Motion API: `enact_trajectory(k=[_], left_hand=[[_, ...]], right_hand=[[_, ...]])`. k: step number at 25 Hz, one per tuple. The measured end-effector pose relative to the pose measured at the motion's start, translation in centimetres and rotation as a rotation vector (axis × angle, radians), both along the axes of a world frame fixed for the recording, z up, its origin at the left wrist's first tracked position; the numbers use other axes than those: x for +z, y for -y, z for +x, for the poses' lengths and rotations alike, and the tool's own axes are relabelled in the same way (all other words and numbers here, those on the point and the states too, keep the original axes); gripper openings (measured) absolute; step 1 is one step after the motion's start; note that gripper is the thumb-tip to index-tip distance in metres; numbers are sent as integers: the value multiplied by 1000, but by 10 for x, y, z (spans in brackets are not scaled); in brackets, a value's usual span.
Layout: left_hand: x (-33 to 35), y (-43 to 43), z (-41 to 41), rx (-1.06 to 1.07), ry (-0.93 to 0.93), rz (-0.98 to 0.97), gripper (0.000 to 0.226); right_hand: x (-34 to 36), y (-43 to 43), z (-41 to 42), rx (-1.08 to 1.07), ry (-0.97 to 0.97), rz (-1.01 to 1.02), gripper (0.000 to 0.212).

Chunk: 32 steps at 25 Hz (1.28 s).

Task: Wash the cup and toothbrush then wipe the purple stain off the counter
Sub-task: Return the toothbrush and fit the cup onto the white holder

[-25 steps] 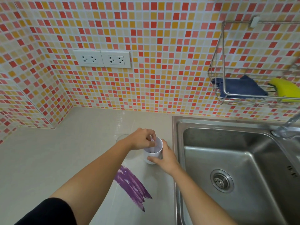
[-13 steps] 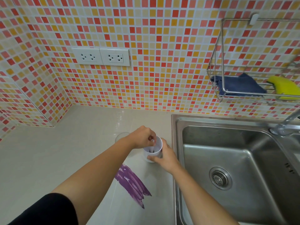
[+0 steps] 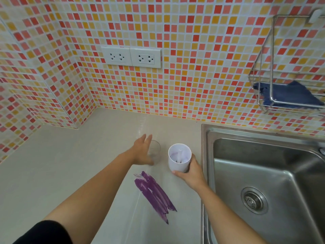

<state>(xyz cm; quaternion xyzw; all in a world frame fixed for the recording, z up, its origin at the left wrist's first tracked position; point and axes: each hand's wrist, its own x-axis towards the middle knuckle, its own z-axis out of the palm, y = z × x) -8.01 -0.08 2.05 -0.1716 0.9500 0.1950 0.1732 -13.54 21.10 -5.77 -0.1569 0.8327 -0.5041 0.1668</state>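
So the white plastic cup (image 3: 179, 162) was gripped from the side by the right hand (image 3: 192, 174), fingers wrapped round it, just left of the steel sink (image 3: 281, 166). A pale toothbrush (image 3: 179, 154) was stood inside it. The left hand (image 3: 142, 153) was held with fingers spread wide beside a clear glass tumbler (image 3: 156, 152); actual contact couldn't be made out. The smeared purple stain (image 3: 154, 193) could be seen on the beige worktop (image 3: 70, 164), nearer the person than the cup.

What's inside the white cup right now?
A pale toothbrush stands in the white cup, with purplish smears on the inner wall. Its bristle end is too blurred to tell.
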Motion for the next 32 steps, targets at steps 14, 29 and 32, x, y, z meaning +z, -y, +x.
enact_trajectory(k=[14, 29, 32], left_hand=[[-28, -73, -12, 52, -218, 328, 92], [-43, -67, -4, 205, -345, 446, 78], [-43, -66, -6, 197, -362, 470, 71]], right_hand=[[109, -67, -47, 294, -450, 657, 89], [133, -2, -44, 527, -440, 555, 89], [132, 9, -41, 473, -436, 557, 87]])
